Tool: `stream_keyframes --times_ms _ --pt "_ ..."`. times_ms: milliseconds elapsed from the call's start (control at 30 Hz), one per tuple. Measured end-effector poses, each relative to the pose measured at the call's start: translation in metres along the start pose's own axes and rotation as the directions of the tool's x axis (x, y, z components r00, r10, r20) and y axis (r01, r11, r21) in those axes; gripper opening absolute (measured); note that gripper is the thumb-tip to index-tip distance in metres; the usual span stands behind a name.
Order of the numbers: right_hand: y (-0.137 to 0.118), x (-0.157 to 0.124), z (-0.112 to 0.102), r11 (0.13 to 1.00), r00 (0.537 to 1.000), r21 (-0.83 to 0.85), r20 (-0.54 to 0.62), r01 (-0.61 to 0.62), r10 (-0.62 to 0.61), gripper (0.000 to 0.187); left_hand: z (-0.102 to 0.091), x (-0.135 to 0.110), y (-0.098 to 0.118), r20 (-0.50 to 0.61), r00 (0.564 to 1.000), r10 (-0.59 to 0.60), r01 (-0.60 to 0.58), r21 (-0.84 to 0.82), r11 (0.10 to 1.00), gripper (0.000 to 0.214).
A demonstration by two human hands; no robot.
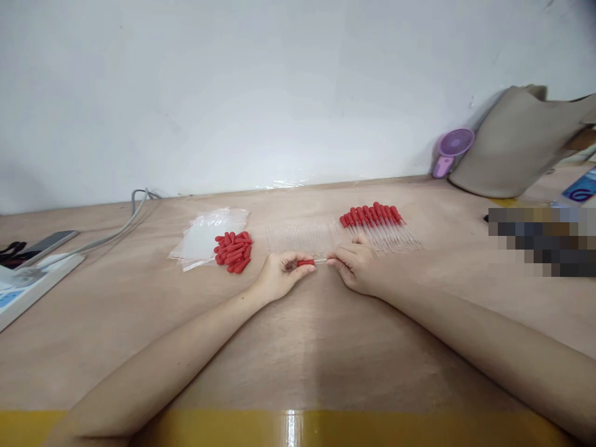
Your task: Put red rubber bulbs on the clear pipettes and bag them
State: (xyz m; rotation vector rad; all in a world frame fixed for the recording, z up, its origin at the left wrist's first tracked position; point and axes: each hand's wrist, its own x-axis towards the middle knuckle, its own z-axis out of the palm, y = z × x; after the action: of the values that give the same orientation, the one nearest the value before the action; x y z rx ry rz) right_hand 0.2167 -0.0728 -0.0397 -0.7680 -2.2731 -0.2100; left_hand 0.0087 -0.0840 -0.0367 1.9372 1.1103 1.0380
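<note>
Red bulb (305,262), one: lying sideways above the near-middle of the wooden table (261,366), pinched between thumb and fingers of my left hand (278,276). Clear tube (321,261), one: thin, in line with the bulb and meeting its right end; how far it goes in, I cannot tell. Its other end is gripped in the fingertips of my right hand (354,266). My hands are apart, joined only by these two pieces.

Loose red bulbs (233,249), a heap: just left of my left hand, touching the clear plastic bags (198,239), which overlap in a flat pile. Loose clear tubes (302,236), a row: laid side by side, just beyond my hands. Capped tubes (372,217), a row: red ends away from me, beyond my right hand. Purple fan (455,143), one: by the wall, far right.
</note>
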Motion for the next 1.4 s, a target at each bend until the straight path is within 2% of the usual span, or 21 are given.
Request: stream_keyframes --times_ms 267,567,767,1033,1233,1400 --pt "-0.004 0.003 0.001 1.0 0.997 -0.013 0.081 -0.012 0.013 0.03 0.001 -0.001 0.001 0.007 1.0 0.007 -0.007 0.03 1.0 0.026" --pt "-0.003 0.005 -0.005 0.996 0.985 0.04 0.154 -0.078 0.071 0.029 -0.001 -0.001 0.002 -0.078 0.997 0.007 0.001 0.098 0.995 0.026" --pt "-0.002 0.004 -0.009 0.993 0.971 0.059 0.223 -0.098 0.083 0.03 -0.003 -0.004 0.006 -0.055 0.995 0.085 -0.077 0.137 0.988 0.02" --pt "-0.007 0.007 -0.013 0.969 0.929 0.126 0.335 -0.213 0.161 0.031 -0.006 -0.005 0.003 -0.045 0.972 0.229 -0.212 0.244 0.946 0.017" --pt "-0.009 0.007 -0.016 0.921 0.879 0.194 0.414 -0.338 0.235 0.034 -0.006 -0.006 0.001 -0.05 0.957 0.285 -0.261 0.278 0.925 0.018" --pt "-0.007 0.009 -0.019 0.913 0.867 0.212 0.443 -0.348 0.227 0.035 -0.006 -0.005 0.0 -0.046 0.96 0.275 -0.253 0.27 0.929 0.019"
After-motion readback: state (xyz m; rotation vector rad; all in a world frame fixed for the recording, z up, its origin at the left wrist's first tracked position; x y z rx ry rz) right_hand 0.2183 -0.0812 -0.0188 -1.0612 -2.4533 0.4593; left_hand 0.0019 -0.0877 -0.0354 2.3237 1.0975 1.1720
